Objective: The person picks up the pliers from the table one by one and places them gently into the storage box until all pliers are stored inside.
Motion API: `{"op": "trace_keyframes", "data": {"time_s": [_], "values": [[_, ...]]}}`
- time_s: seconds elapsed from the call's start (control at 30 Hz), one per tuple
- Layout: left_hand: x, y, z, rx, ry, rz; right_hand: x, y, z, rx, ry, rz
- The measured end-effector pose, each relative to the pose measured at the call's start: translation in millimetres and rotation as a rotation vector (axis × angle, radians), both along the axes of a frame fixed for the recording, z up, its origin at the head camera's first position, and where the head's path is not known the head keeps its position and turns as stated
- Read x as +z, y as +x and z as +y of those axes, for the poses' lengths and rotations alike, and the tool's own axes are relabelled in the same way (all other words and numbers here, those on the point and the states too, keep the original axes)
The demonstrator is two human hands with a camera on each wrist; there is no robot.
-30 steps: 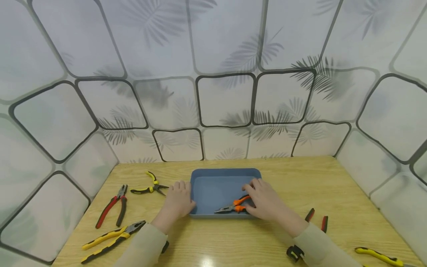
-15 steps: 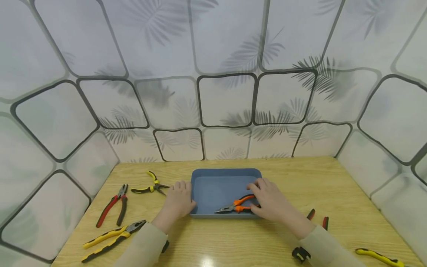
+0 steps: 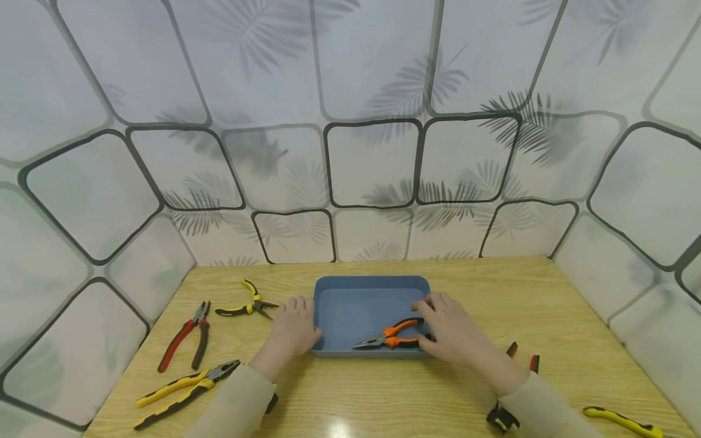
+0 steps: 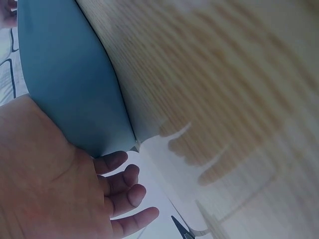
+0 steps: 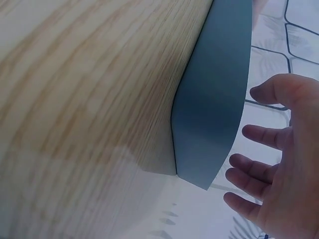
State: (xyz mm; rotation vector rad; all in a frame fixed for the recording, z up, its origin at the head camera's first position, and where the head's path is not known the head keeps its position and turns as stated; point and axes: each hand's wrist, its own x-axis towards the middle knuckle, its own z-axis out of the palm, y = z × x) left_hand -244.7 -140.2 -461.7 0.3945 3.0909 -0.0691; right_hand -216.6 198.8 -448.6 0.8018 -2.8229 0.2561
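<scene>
A blue tray (image 3: 361,304) sits on the wooden table, with orange-and-black long-nose pliers (image 3: 391,336) lying open-handled near its front right. My left hand (image 3: 292,328) holds the tray's left wall, its thumb over the rim and its fingers outside. In the left wrist view, the palm (image 4: 50,174) lies against the tray's outer wall (image 4: 75,84). My right hand (image 3: 451,331) hovers over the tray's right rim, beside the pliers' handle ends. The right wrist view shows its fingers (image 5: 261,169) spread with nothing between them.
Left of the tray lie small yellow-black pliers (image 3: 254,306), red-black pliers (image 3: 191,331) and large yellow-black pliers (image 3: 191,389). Red-black handles (image 3: 533,364) show beside the right forearm, and a yellow handle (image 3: 624,420) at the front right. A patterned wall (image 3: 372,164) surrounds the table.
My right hand has let go of the orange pliers and drawn right toward the tray's rim. The pliers stay in the tray, and my left hand keeps its place.
</scene>
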Motion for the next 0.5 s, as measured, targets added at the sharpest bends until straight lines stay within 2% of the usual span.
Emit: {"op": "trace_keyframes", "data": {"time_s": [0.5], "values": [[-4.7, -4.2, -0.4, 0.008, -0.004, -0.017, -2.4, 2.0, 10.0, -0.023, 0.001, 0.0]]}}
